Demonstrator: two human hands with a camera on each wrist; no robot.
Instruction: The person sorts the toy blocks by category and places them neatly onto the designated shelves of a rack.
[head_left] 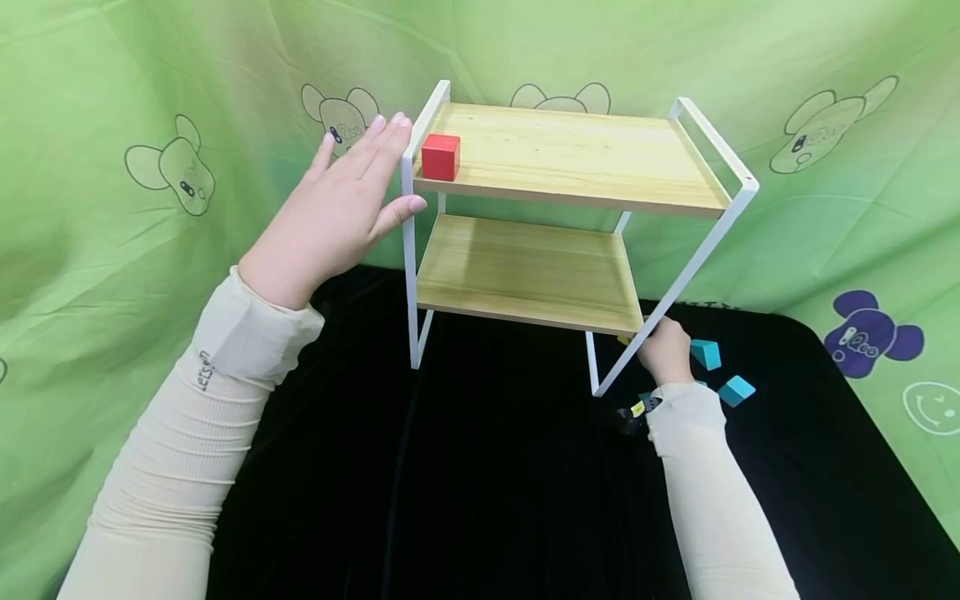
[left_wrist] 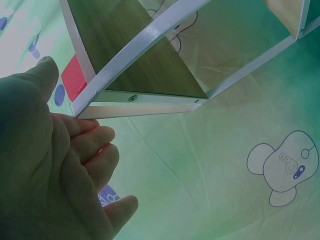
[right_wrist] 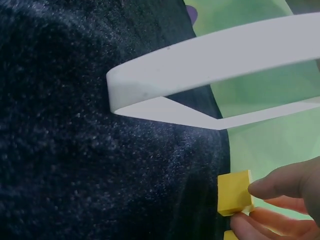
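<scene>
With flat, extended fingers of the left hand [head_left: 337, 200] bracing the white-framed shelf [head_left: 570, 158] beside the red block [head_left: 440, 157], lift the yellow block [right_wrist: 234, 192], pinched by the right hand [head_left: 663, 350] low on the black cloth [head_left: 480, 467], clear of the frame leg.

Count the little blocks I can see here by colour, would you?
Red block, on the shelf rack's top shelf: 1
Blue blocks, and, on the black cloth: 2
Yellow block, pinched in the right hand: 1; a second yellow bit below it is too cut off to count
Total: 4
</scene>
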